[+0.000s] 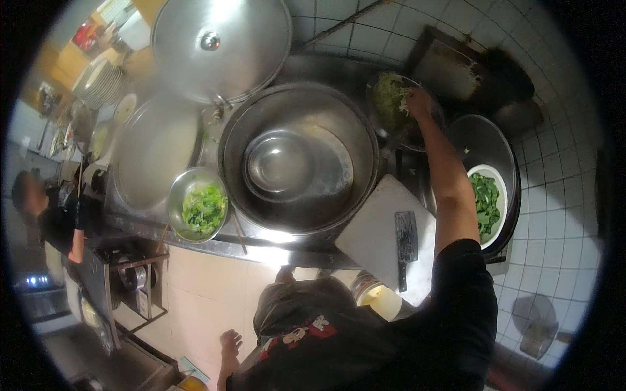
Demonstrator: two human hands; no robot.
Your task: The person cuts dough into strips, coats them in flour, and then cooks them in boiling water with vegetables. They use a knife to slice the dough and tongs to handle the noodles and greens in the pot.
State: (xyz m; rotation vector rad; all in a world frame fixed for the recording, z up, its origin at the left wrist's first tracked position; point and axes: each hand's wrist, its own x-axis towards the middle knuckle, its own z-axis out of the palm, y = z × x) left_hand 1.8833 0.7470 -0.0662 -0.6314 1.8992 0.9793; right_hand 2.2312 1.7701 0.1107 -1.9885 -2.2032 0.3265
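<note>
My right hand point(419, 103) reaches into a metal bowl point(435, 119) at the back right. Pale shreds show at its fingers, which appear closed on them, beside a heap of shredded green vegetable point(389, 97). My left hand point(231, 341) hangs low by my side, empty, its fingers loosely curled and apart. Before me is a large wok point(298, 222) with a round metal basin point(279, 166) inside it. A cleaver point(406, 239) lies on a white cutting board point(367, 225), under my right forearm's left side.
Left of the wok stand a metal bowl of chopped greens point(203, 207) and a wide pan of cloudy liquid point(151, 151). A big lid point(244, 54) leans behind. At right, a white bowl point(503, 210) holds leafy greens. Another person point(63, 220) is at far left, near stacked plates point(100, 83).
</note>
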